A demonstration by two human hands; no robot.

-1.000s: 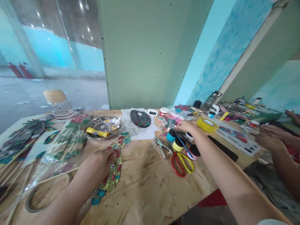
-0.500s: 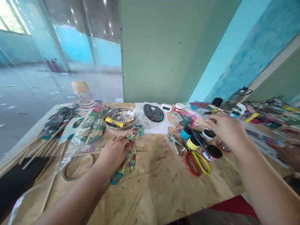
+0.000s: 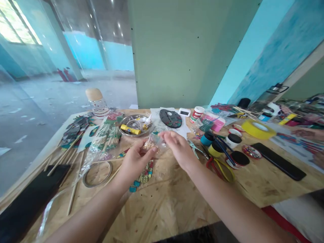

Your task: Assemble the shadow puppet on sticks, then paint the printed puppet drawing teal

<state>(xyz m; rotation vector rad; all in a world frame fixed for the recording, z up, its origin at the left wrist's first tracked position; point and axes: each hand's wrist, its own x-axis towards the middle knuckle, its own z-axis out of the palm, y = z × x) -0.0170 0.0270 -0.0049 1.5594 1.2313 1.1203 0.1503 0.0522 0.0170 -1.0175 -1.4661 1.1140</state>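
Note:
A small clear plastic bag of gold-coloured beads is up between my hands, above the middle of the table. My left hand is closed round its lower left side, thumb toward me. The fingers of my right hand pinch the upper right part of the bag; their tips are partly hidden. Below my left hand lie patterned yellow-green and red cut-out strips with teal ends, partly covered by the hand. Just beyond the bag sits a metal dish with a yellow glue stick.
Paint jars, red-and-yellow-handled scissors, yellow tape and a black phone lie to the right. Wooden sticks and a tape ring are left. A dark oval palette rests on paper behind. Another person's hand is far right.
My right hand has moved left from beside the paint jars, bringing the bag of beads to the middle. My left hand has risen off the patterned strips and taken hold of the bag.

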